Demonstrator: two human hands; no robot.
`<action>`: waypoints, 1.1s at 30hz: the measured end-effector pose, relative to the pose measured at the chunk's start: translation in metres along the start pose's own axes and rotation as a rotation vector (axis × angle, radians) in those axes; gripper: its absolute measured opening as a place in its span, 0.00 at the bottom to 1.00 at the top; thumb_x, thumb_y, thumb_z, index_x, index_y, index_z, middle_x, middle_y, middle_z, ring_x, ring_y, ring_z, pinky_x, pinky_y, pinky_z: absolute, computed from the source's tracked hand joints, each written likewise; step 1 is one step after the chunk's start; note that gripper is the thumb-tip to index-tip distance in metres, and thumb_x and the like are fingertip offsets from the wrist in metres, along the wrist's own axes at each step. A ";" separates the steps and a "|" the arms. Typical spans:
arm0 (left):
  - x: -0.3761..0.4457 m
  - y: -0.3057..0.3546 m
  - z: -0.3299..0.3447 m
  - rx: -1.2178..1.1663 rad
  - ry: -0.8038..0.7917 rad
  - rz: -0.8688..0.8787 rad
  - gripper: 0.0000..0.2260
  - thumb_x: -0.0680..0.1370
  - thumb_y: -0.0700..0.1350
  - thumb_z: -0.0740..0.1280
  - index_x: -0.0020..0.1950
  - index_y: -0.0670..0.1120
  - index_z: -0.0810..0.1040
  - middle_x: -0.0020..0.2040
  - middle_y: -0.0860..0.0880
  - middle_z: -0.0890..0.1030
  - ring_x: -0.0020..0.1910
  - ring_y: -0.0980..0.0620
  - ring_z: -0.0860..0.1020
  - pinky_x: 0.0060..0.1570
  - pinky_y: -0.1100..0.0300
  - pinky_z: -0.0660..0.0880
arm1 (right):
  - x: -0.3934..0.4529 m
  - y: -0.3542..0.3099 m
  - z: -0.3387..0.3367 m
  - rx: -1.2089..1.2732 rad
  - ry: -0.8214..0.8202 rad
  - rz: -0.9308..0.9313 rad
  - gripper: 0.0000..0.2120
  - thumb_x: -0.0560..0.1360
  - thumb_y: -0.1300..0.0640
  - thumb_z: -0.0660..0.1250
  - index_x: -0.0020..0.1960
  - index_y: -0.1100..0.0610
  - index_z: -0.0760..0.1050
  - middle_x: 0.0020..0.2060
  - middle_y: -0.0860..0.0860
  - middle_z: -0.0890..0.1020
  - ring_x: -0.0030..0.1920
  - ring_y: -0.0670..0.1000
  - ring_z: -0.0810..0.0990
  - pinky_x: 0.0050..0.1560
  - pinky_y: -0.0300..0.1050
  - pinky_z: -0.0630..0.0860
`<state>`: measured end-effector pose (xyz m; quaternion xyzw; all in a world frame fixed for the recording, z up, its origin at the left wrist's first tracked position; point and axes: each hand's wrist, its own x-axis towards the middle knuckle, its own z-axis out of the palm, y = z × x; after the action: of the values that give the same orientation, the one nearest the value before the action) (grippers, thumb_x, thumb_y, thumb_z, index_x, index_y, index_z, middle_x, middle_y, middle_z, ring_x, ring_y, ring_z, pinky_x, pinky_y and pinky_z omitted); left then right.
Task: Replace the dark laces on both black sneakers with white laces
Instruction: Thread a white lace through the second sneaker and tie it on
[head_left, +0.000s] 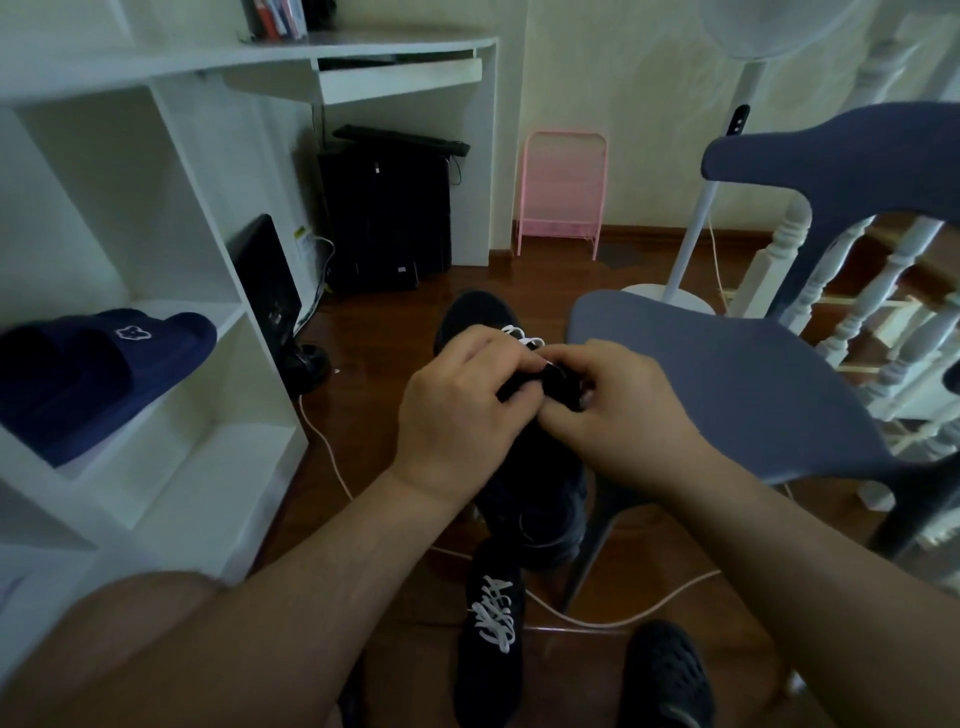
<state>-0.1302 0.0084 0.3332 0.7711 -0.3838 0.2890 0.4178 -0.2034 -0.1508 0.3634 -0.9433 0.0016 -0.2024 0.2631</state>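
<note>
- Left hand (457, 415) and right hand (618, 415) both curl on held black sneaker (530, 467), mid-air; fingertips hidden.
- White lace (522, 335) peeks just beyond the hands; lower eyelets covered.
- Second sneaker (491, 639), white-laced, on floor below hands.

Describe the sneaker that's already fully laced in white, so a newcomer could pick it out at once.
Start at the grey-blue chair on the right and drop to the wooden floor by its front leg. There, below both hands, lies a black sneaker with white laces criss-crossed along its top. The held sneaker sits higher, between the hands, while the dark shoe to its right shows no white laces.
</note>
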 end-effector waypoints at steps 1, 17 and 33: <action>0.000 0.002 -0.002 -0.019 -0.009 0.013 0.05 0.75 0.40 0.76 0.50 0.46 0.85 0.50 0.51 0.82 0.50 0.56 0.80 0.48 0.62 0.78 | 0.000 0.000 0.001 -0.031 0.056 -0.028 0.13 0.75 0.57 0.71 0.57 0.46 0.83 0.44 0.44 0.82 0.46 0.44 0.78 0.47 0.41 0.76; 0.015 0.002 -0.043 -0.244 -0.229 -0.307 0.08 0.80 0.47 0.74 0.57 0.58 0.87 0.50 0.62 0.86 0.54 0.66 0.82 0.56 0.67 0.79 | 0.002 0.019 0.000 -0.062 0.405 -0.127 0.09 0.72 0.71 0.68 0.48 0.60 0.79 0.43 0.53 0.81 0.45 0.49 0.77 0.43 0.35 0.70; 0.012 0.008 -0.031 -0.061 -0.171 -0.261 0.06 0.80 0.46 0.72 0.55 0.54 0.88 0.43 0.62 0.79 0.47 0.64 0.78 0.45 0.75 0.71 | 0.002 0.017 0.001 -0.075 0.404 -0.259 0.04 0.77 0.62 0.66 0.47 0.61 0.79 0.42 0.53 0.80 0.43 0.51 0.77 0.42 0.46 0.75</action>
<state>-0.1339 0.0277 0.3608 0.8231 -0.3234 0.1537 0.4407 -0.1990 -0.1652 0.3547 -0.8851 -0.0591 -0.4187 0.1943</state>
